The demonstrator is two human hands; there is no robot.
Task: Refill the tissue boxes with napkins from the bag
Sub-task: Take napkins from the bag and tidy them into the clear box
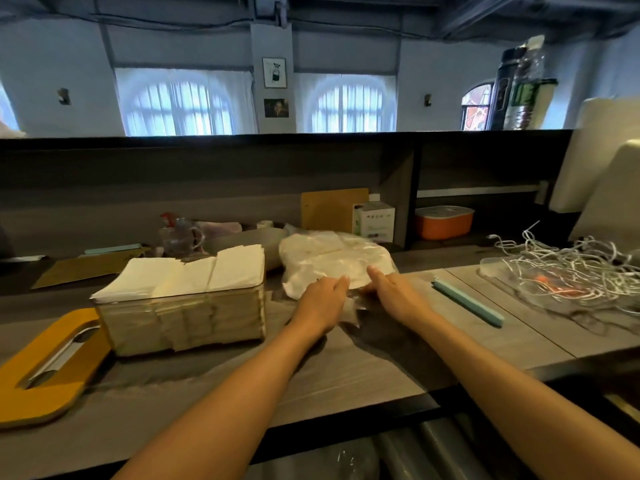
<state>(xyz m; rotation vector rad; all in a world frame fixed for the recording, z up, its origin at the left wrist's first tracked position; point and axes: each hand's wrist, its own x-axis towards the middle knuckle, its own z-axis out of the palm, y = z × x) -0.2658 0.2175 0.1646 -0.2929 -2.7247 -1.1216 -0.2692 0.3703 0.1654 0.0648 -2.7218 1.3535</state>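
Note:
A clear plastic bag of white napkins (332,258) lies on the counter's middle. My left hand (323,299) and my right hand (391,292) both reach to the bag's near edge and touch its loose plastic; the fingers point forward, and the blur hides how firmly they hold it. To the left stands a clear tissue box (187,317) packed with napkins, a white stack rising above its rim. Its orange slotted lid (45,372) lies flat at the left front.
A pale blue bar-shaped sealing clip (467,303) lies right of my hands. A clear tray of tangled white cords (561,271) sits at the far right. Bottles, a small white box (375,221) and an orange container (443,221) stand behind, against the raised back panel.

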